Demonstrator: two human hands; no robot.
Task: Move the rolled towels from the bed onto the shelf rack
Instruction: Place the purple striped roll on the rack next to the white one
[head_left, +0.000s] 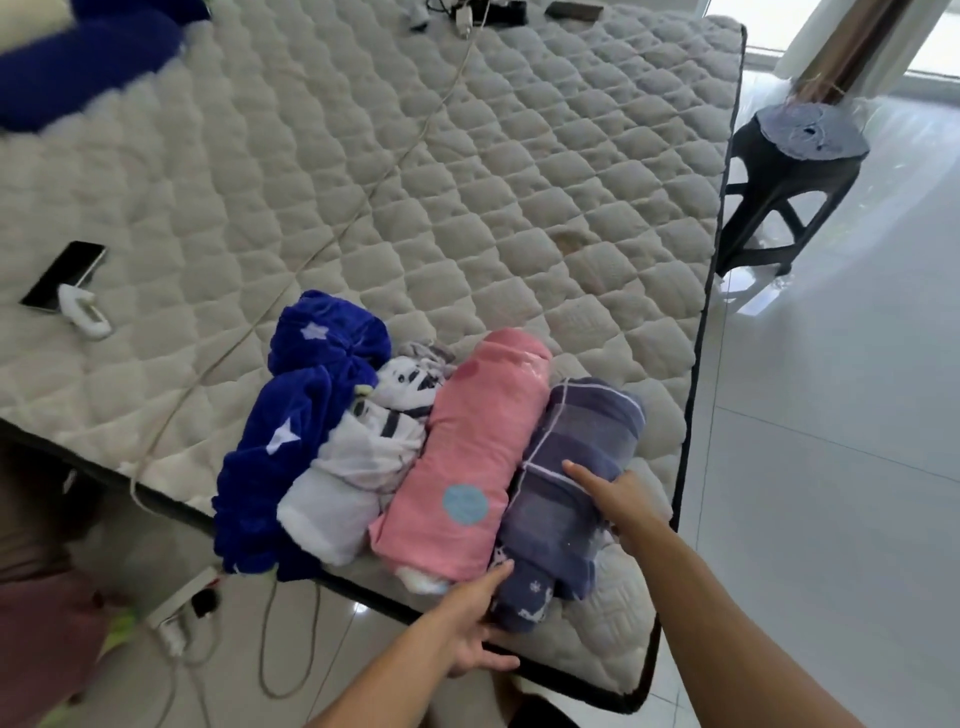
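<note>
Several rolled towels lie side by side at the near corner of the quilted bed (467, 182): a dark blue starred roll (280, 441), a white one with dark stripes (358, 462), a pink one (467, 457) and a grey-blue one (566, 493) on the right. My left hand (475, 631) touches the near end of the grey-blue roll, fingers under it at the mattress edge. My right hand (615, 499) rests on its right side, fingers spread over the cloth. The roll still lies on the bed. No shelf rack is in view.
A phone (62, 278) and a small white device (85, 312) lie at the bed's left; a cable (363, 202) crosses the mattress. A dark stool (789, 171) stands on the tiled floor to the right. A power strip (176, 613) with cords lies on the floor.
</note>
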